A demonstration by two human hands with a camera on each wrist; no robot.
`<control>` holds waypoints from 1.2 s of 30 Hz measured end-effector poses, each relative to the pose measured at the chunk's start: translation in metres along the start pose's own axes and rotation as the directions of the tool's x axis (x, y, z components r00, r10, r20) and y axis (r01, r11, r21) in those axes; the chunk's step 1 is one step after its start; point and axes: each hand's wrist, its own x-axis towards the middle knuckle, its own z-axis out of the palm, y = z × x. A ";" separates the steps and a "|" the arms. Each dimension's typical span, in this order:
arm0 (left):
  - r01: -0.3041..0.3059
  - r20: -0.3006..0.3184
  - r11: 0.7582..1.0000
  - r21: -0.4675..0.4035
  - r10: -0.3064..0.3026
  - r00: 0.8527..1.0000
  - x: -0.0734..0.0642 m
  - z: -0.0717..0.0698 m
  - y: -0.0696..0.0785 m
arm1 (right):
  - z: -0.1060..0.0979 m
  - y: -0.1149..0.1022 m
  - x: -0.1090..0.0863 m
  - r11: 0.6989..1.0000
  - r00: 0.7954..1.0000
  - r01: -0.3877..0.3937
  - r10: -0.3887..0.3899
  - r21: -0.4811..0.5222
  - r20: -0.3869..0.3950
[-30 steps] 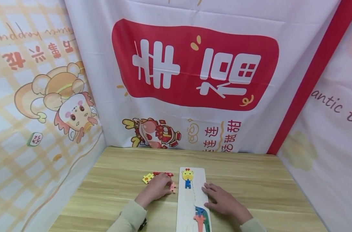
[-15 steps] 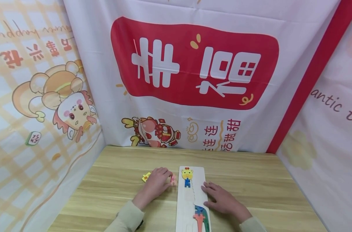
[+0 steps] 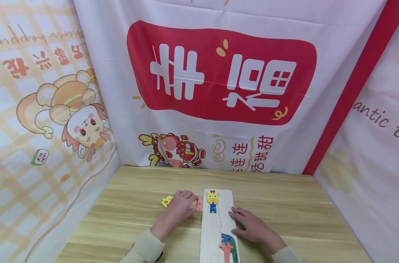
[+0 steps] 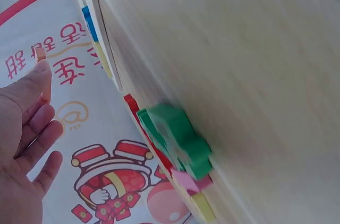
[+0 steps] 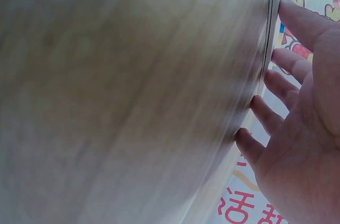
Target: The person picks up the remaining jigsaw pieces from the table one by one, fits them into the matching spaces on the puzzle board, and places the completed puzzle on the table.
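Note:
My left hand [image 3: 179, 208] pinches a pink puzzle piece [image 3: 199, 205] between thumb and fingertips, just off the left edge of the puzzle board [image 3: 210, 233]. In the left wrist view the piece [image 4: 47, 92] stands edge-on, held above the table. Along the board's right edge my right hand [image 3: 252, 227] rests with its fingers spread, fingertips touching the side. The pale board bears a yellow giraffe head [image 3: 213, 197] with a blue piece [image 3: 213, 208] below it. Lower down sit a blue piece [image 3: 226, 239], an orange piece [image 3: 226, 251] and a green piece [image 3: 233, 249].
Loose pieces lie left of the board: a yellow one [image 3: 166, 201] shows beside my left hand. In the left wrist view a green piece [image 4: 178, 136], a red piece [image 4: 143, 123] and a pink piece [image 4: 186, 181] lie together. Printed cloth [image 3: 268, 153] hangs behind the table [image 3: 285, 190].
My left hand has lifted the pink piece, moving it up and slightly right to the board's left edge. The right hand has stayed in place.

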 end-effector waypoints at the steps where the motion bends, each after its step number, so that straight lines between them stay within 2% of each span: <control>1: 0.009 0.011 1.000 -0.019 -0.009 1.000 0.000 0.000 0.001 | 0.000 0.000 0.000 1.000 1.000 -0.002 0.002 0.001 0.000; 8: 0.092 0.123 0.991 -0.100 -0.079 0.989 0.004 0.006 0.013 | 0.002 0.003 0.001 1.000 1.000 -0.011 0.011 -0.007 -0.001; 12: 0.074 0.191 0.992 -0.106 -0.053 0.980 0.009 0.012 0.020 | 0.004 0.006 0.003 1.000 1.000 -0.017 0.017 -0.011 -0.002; 16: 0.044 0.233 0.993 -0.108 -0.018 0.972 0.013 0.019 0.026 | 0.005 0.007 0.004 1.000 1.000 -0.022 0.022 -0.008 0.003; 19: 0.061 0.258 0.991 -0.119 -0.029 0.966 0.017 0.024 0.030 | 0.006 0.008 0.004 1.000 1.000 -0.021 0.021 -0.007 0.004; 23: 0.097 0.272 0.984 -0.149 -0.054 0.961 0.020 0.030 0.034 | 0.005 0.008 0.005 1.000 1.000 -0.022 0.022 -0.011 0.006; 27: 0.108 0.270 0.982 -0.153 -0.064 0.961 0.022 0.033 0.037 | 0.004 0.007 0.004 1.000 1.000 -0.018 0.018 -0.006 0.003; 36: 0.071 0.257 0.995 -0.075 -0.049 0.965 0.027 0.037 0.040 | 0.005 0.008 0.003 1.000 1.000 -0.007 0.007 -0.010 0.001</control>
